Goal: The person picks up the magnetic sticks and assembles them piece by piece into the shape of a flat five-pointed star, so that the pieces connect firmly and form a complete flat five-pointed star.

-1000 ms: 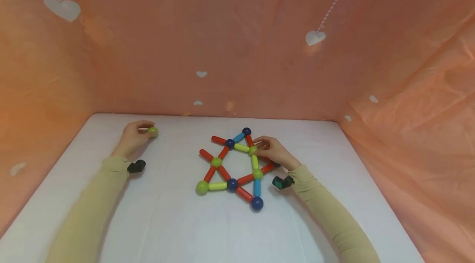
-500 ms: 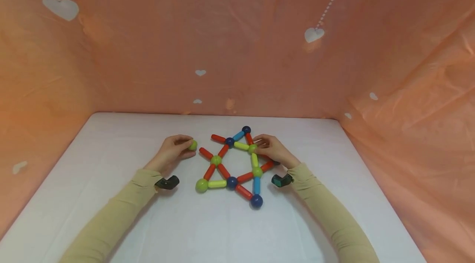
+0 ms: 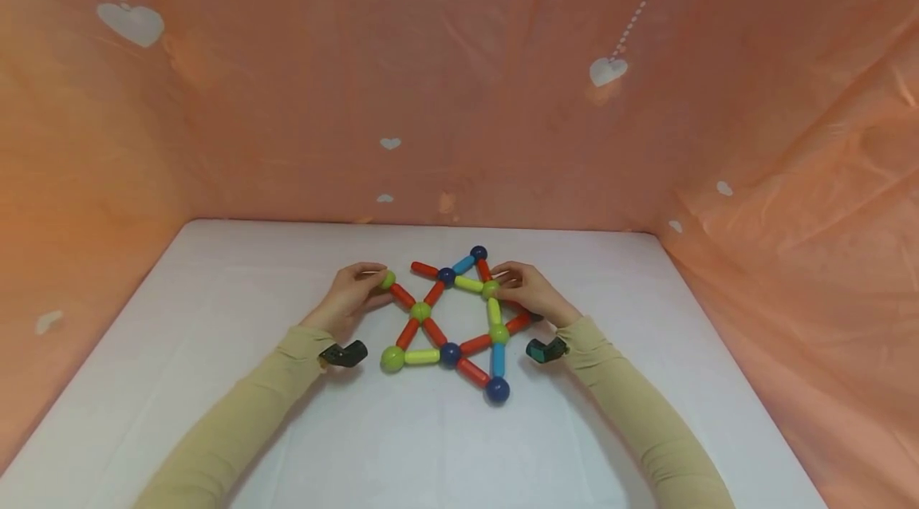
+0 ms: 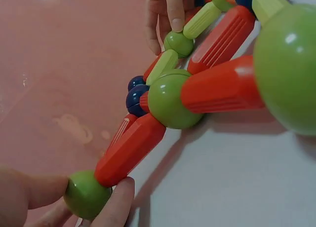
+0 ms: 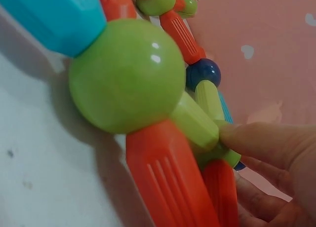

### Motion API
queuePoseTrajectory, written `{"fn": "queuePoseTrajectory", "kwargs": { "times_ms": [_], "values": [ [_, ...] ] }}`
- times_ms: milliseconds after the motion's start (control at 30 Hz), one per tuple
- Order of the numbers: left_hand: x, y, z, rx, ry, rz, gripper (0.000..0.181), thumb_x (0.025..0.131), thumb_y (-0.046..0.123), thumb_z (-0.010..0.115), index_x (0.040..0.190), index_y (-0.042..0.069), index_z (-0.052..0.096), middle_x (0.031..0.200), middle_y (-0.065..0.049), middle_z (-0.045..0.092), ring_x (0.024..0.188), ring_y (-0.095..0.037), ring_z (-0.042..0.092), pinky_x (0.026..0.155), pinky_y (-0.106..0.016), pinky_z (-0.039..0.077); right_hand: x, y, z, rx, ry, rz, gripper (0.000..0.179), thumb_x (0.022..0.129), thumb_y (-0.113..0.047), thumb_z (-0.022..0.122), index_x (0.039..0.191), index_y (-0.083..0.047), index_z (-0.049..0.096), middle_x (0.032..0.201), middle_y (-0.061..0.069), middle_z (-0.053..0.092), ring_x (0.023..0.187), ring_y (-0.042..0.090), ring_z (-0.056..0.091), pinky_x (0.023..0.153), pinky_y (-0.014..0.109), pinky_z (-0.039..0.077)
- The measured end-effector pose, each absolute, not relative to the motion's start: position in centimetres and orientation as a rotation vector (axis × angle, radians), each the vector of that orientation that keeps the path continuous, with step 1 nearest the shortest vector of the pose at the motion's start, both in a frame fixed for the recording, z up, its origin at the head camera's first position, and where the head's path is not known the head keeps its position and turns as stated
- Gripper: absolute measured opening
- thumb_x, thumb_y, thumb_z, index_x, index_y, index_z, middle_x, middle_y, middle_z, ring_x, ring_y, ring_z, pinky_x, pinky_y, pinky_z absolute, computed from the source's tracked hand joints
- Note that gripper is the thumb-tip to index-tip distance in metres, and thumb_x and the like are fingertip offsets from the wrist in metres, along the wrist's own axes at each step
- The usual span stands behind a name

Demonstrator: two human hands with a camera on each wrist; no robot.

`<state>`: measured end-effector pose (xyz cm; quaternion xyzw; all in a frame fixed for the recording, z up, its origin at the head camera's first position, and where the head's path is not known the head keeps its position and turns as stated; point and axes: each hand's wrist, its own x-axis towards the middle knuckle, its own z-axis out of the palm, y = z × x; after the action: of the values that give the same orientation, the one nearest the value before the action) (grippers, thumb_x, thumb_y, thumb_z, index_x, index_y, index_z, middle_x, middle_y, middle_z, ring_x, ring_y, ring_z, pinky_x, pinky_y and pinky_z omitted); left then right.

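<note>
On the white tabletop lies a star-like frame of magnetic rods and balls in red, yellow-green, blue and navy. At its left, my left hand [image 3: 348, 297] pinches a green ball [image 4: 85, 196], which meets the free end of a red rod [image 4: 131, 150]. That rod runs to another green ball [image 4: 170, 98] with several rods on it. My right hand [image 3: 534, 290] holds a green ball [image 4: 178, 43] on the frame's far right side between thumb and fingers; in the right wrist view the fingers partly hide it.
A second red rod [image 3: 424, 269] sticks out from a navy ball [image 3: 446, 278] at the back, its left end bare. Nearest the front edge is a large navy ball [image 3: 498, 390]. Behind the table hangs an orange cloth [image 3: 459, 110] with white hearts.
My left hand has carried the green ball rightward from the table's far left to the end of the red rod. The right hand has stayed on its ball.
</note>
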<state>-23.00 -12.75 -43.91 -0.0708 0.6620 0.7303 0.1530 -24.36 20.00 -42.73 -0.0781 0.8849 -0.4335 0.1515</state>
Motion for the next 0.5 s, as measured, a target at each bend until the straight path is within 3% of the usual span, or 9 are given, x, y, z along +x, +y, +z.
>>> {"fn": "queuePoseTrajectory", "kwargs": {
  "times_ms": [233,500],
  "values": [
    [-23.7,-12.0,-43.6,-0.19,1.924,2.052,0.047,0.106,0.013,0.051,0.147,-0.005,0.04,0.134,-0.019,0.05,0.111,-0.018,0.06,0.101,-0.03,0.056,-24.5,19.5,-42.7,-0.188,2.548,-1.241,0.052,0.092,-0.026,0.073,0.137,-0.005,0.057,0.128,0.019,0.065,0.117,0.031,0.061,0.098,0.039,0.056],
    [-25.3,-11.4,-43.6,-0.068,1.996,1.941,0.048,0.105,0.011,0.051,0.146,-0.01,0.038,0.128,-0.019,0.054,0.099,-0.012,0.063,0.095,-0.028,0.059,-24.4,19.5,-43.0,-0.18,2.551,-1.251,0.054,0.093,-0.026,0.073,0.139,-0.006,0.055,0.128,0.018,0.066,0.114,0.03,0.061,0.095,0.036,0.056]
  ]
}}
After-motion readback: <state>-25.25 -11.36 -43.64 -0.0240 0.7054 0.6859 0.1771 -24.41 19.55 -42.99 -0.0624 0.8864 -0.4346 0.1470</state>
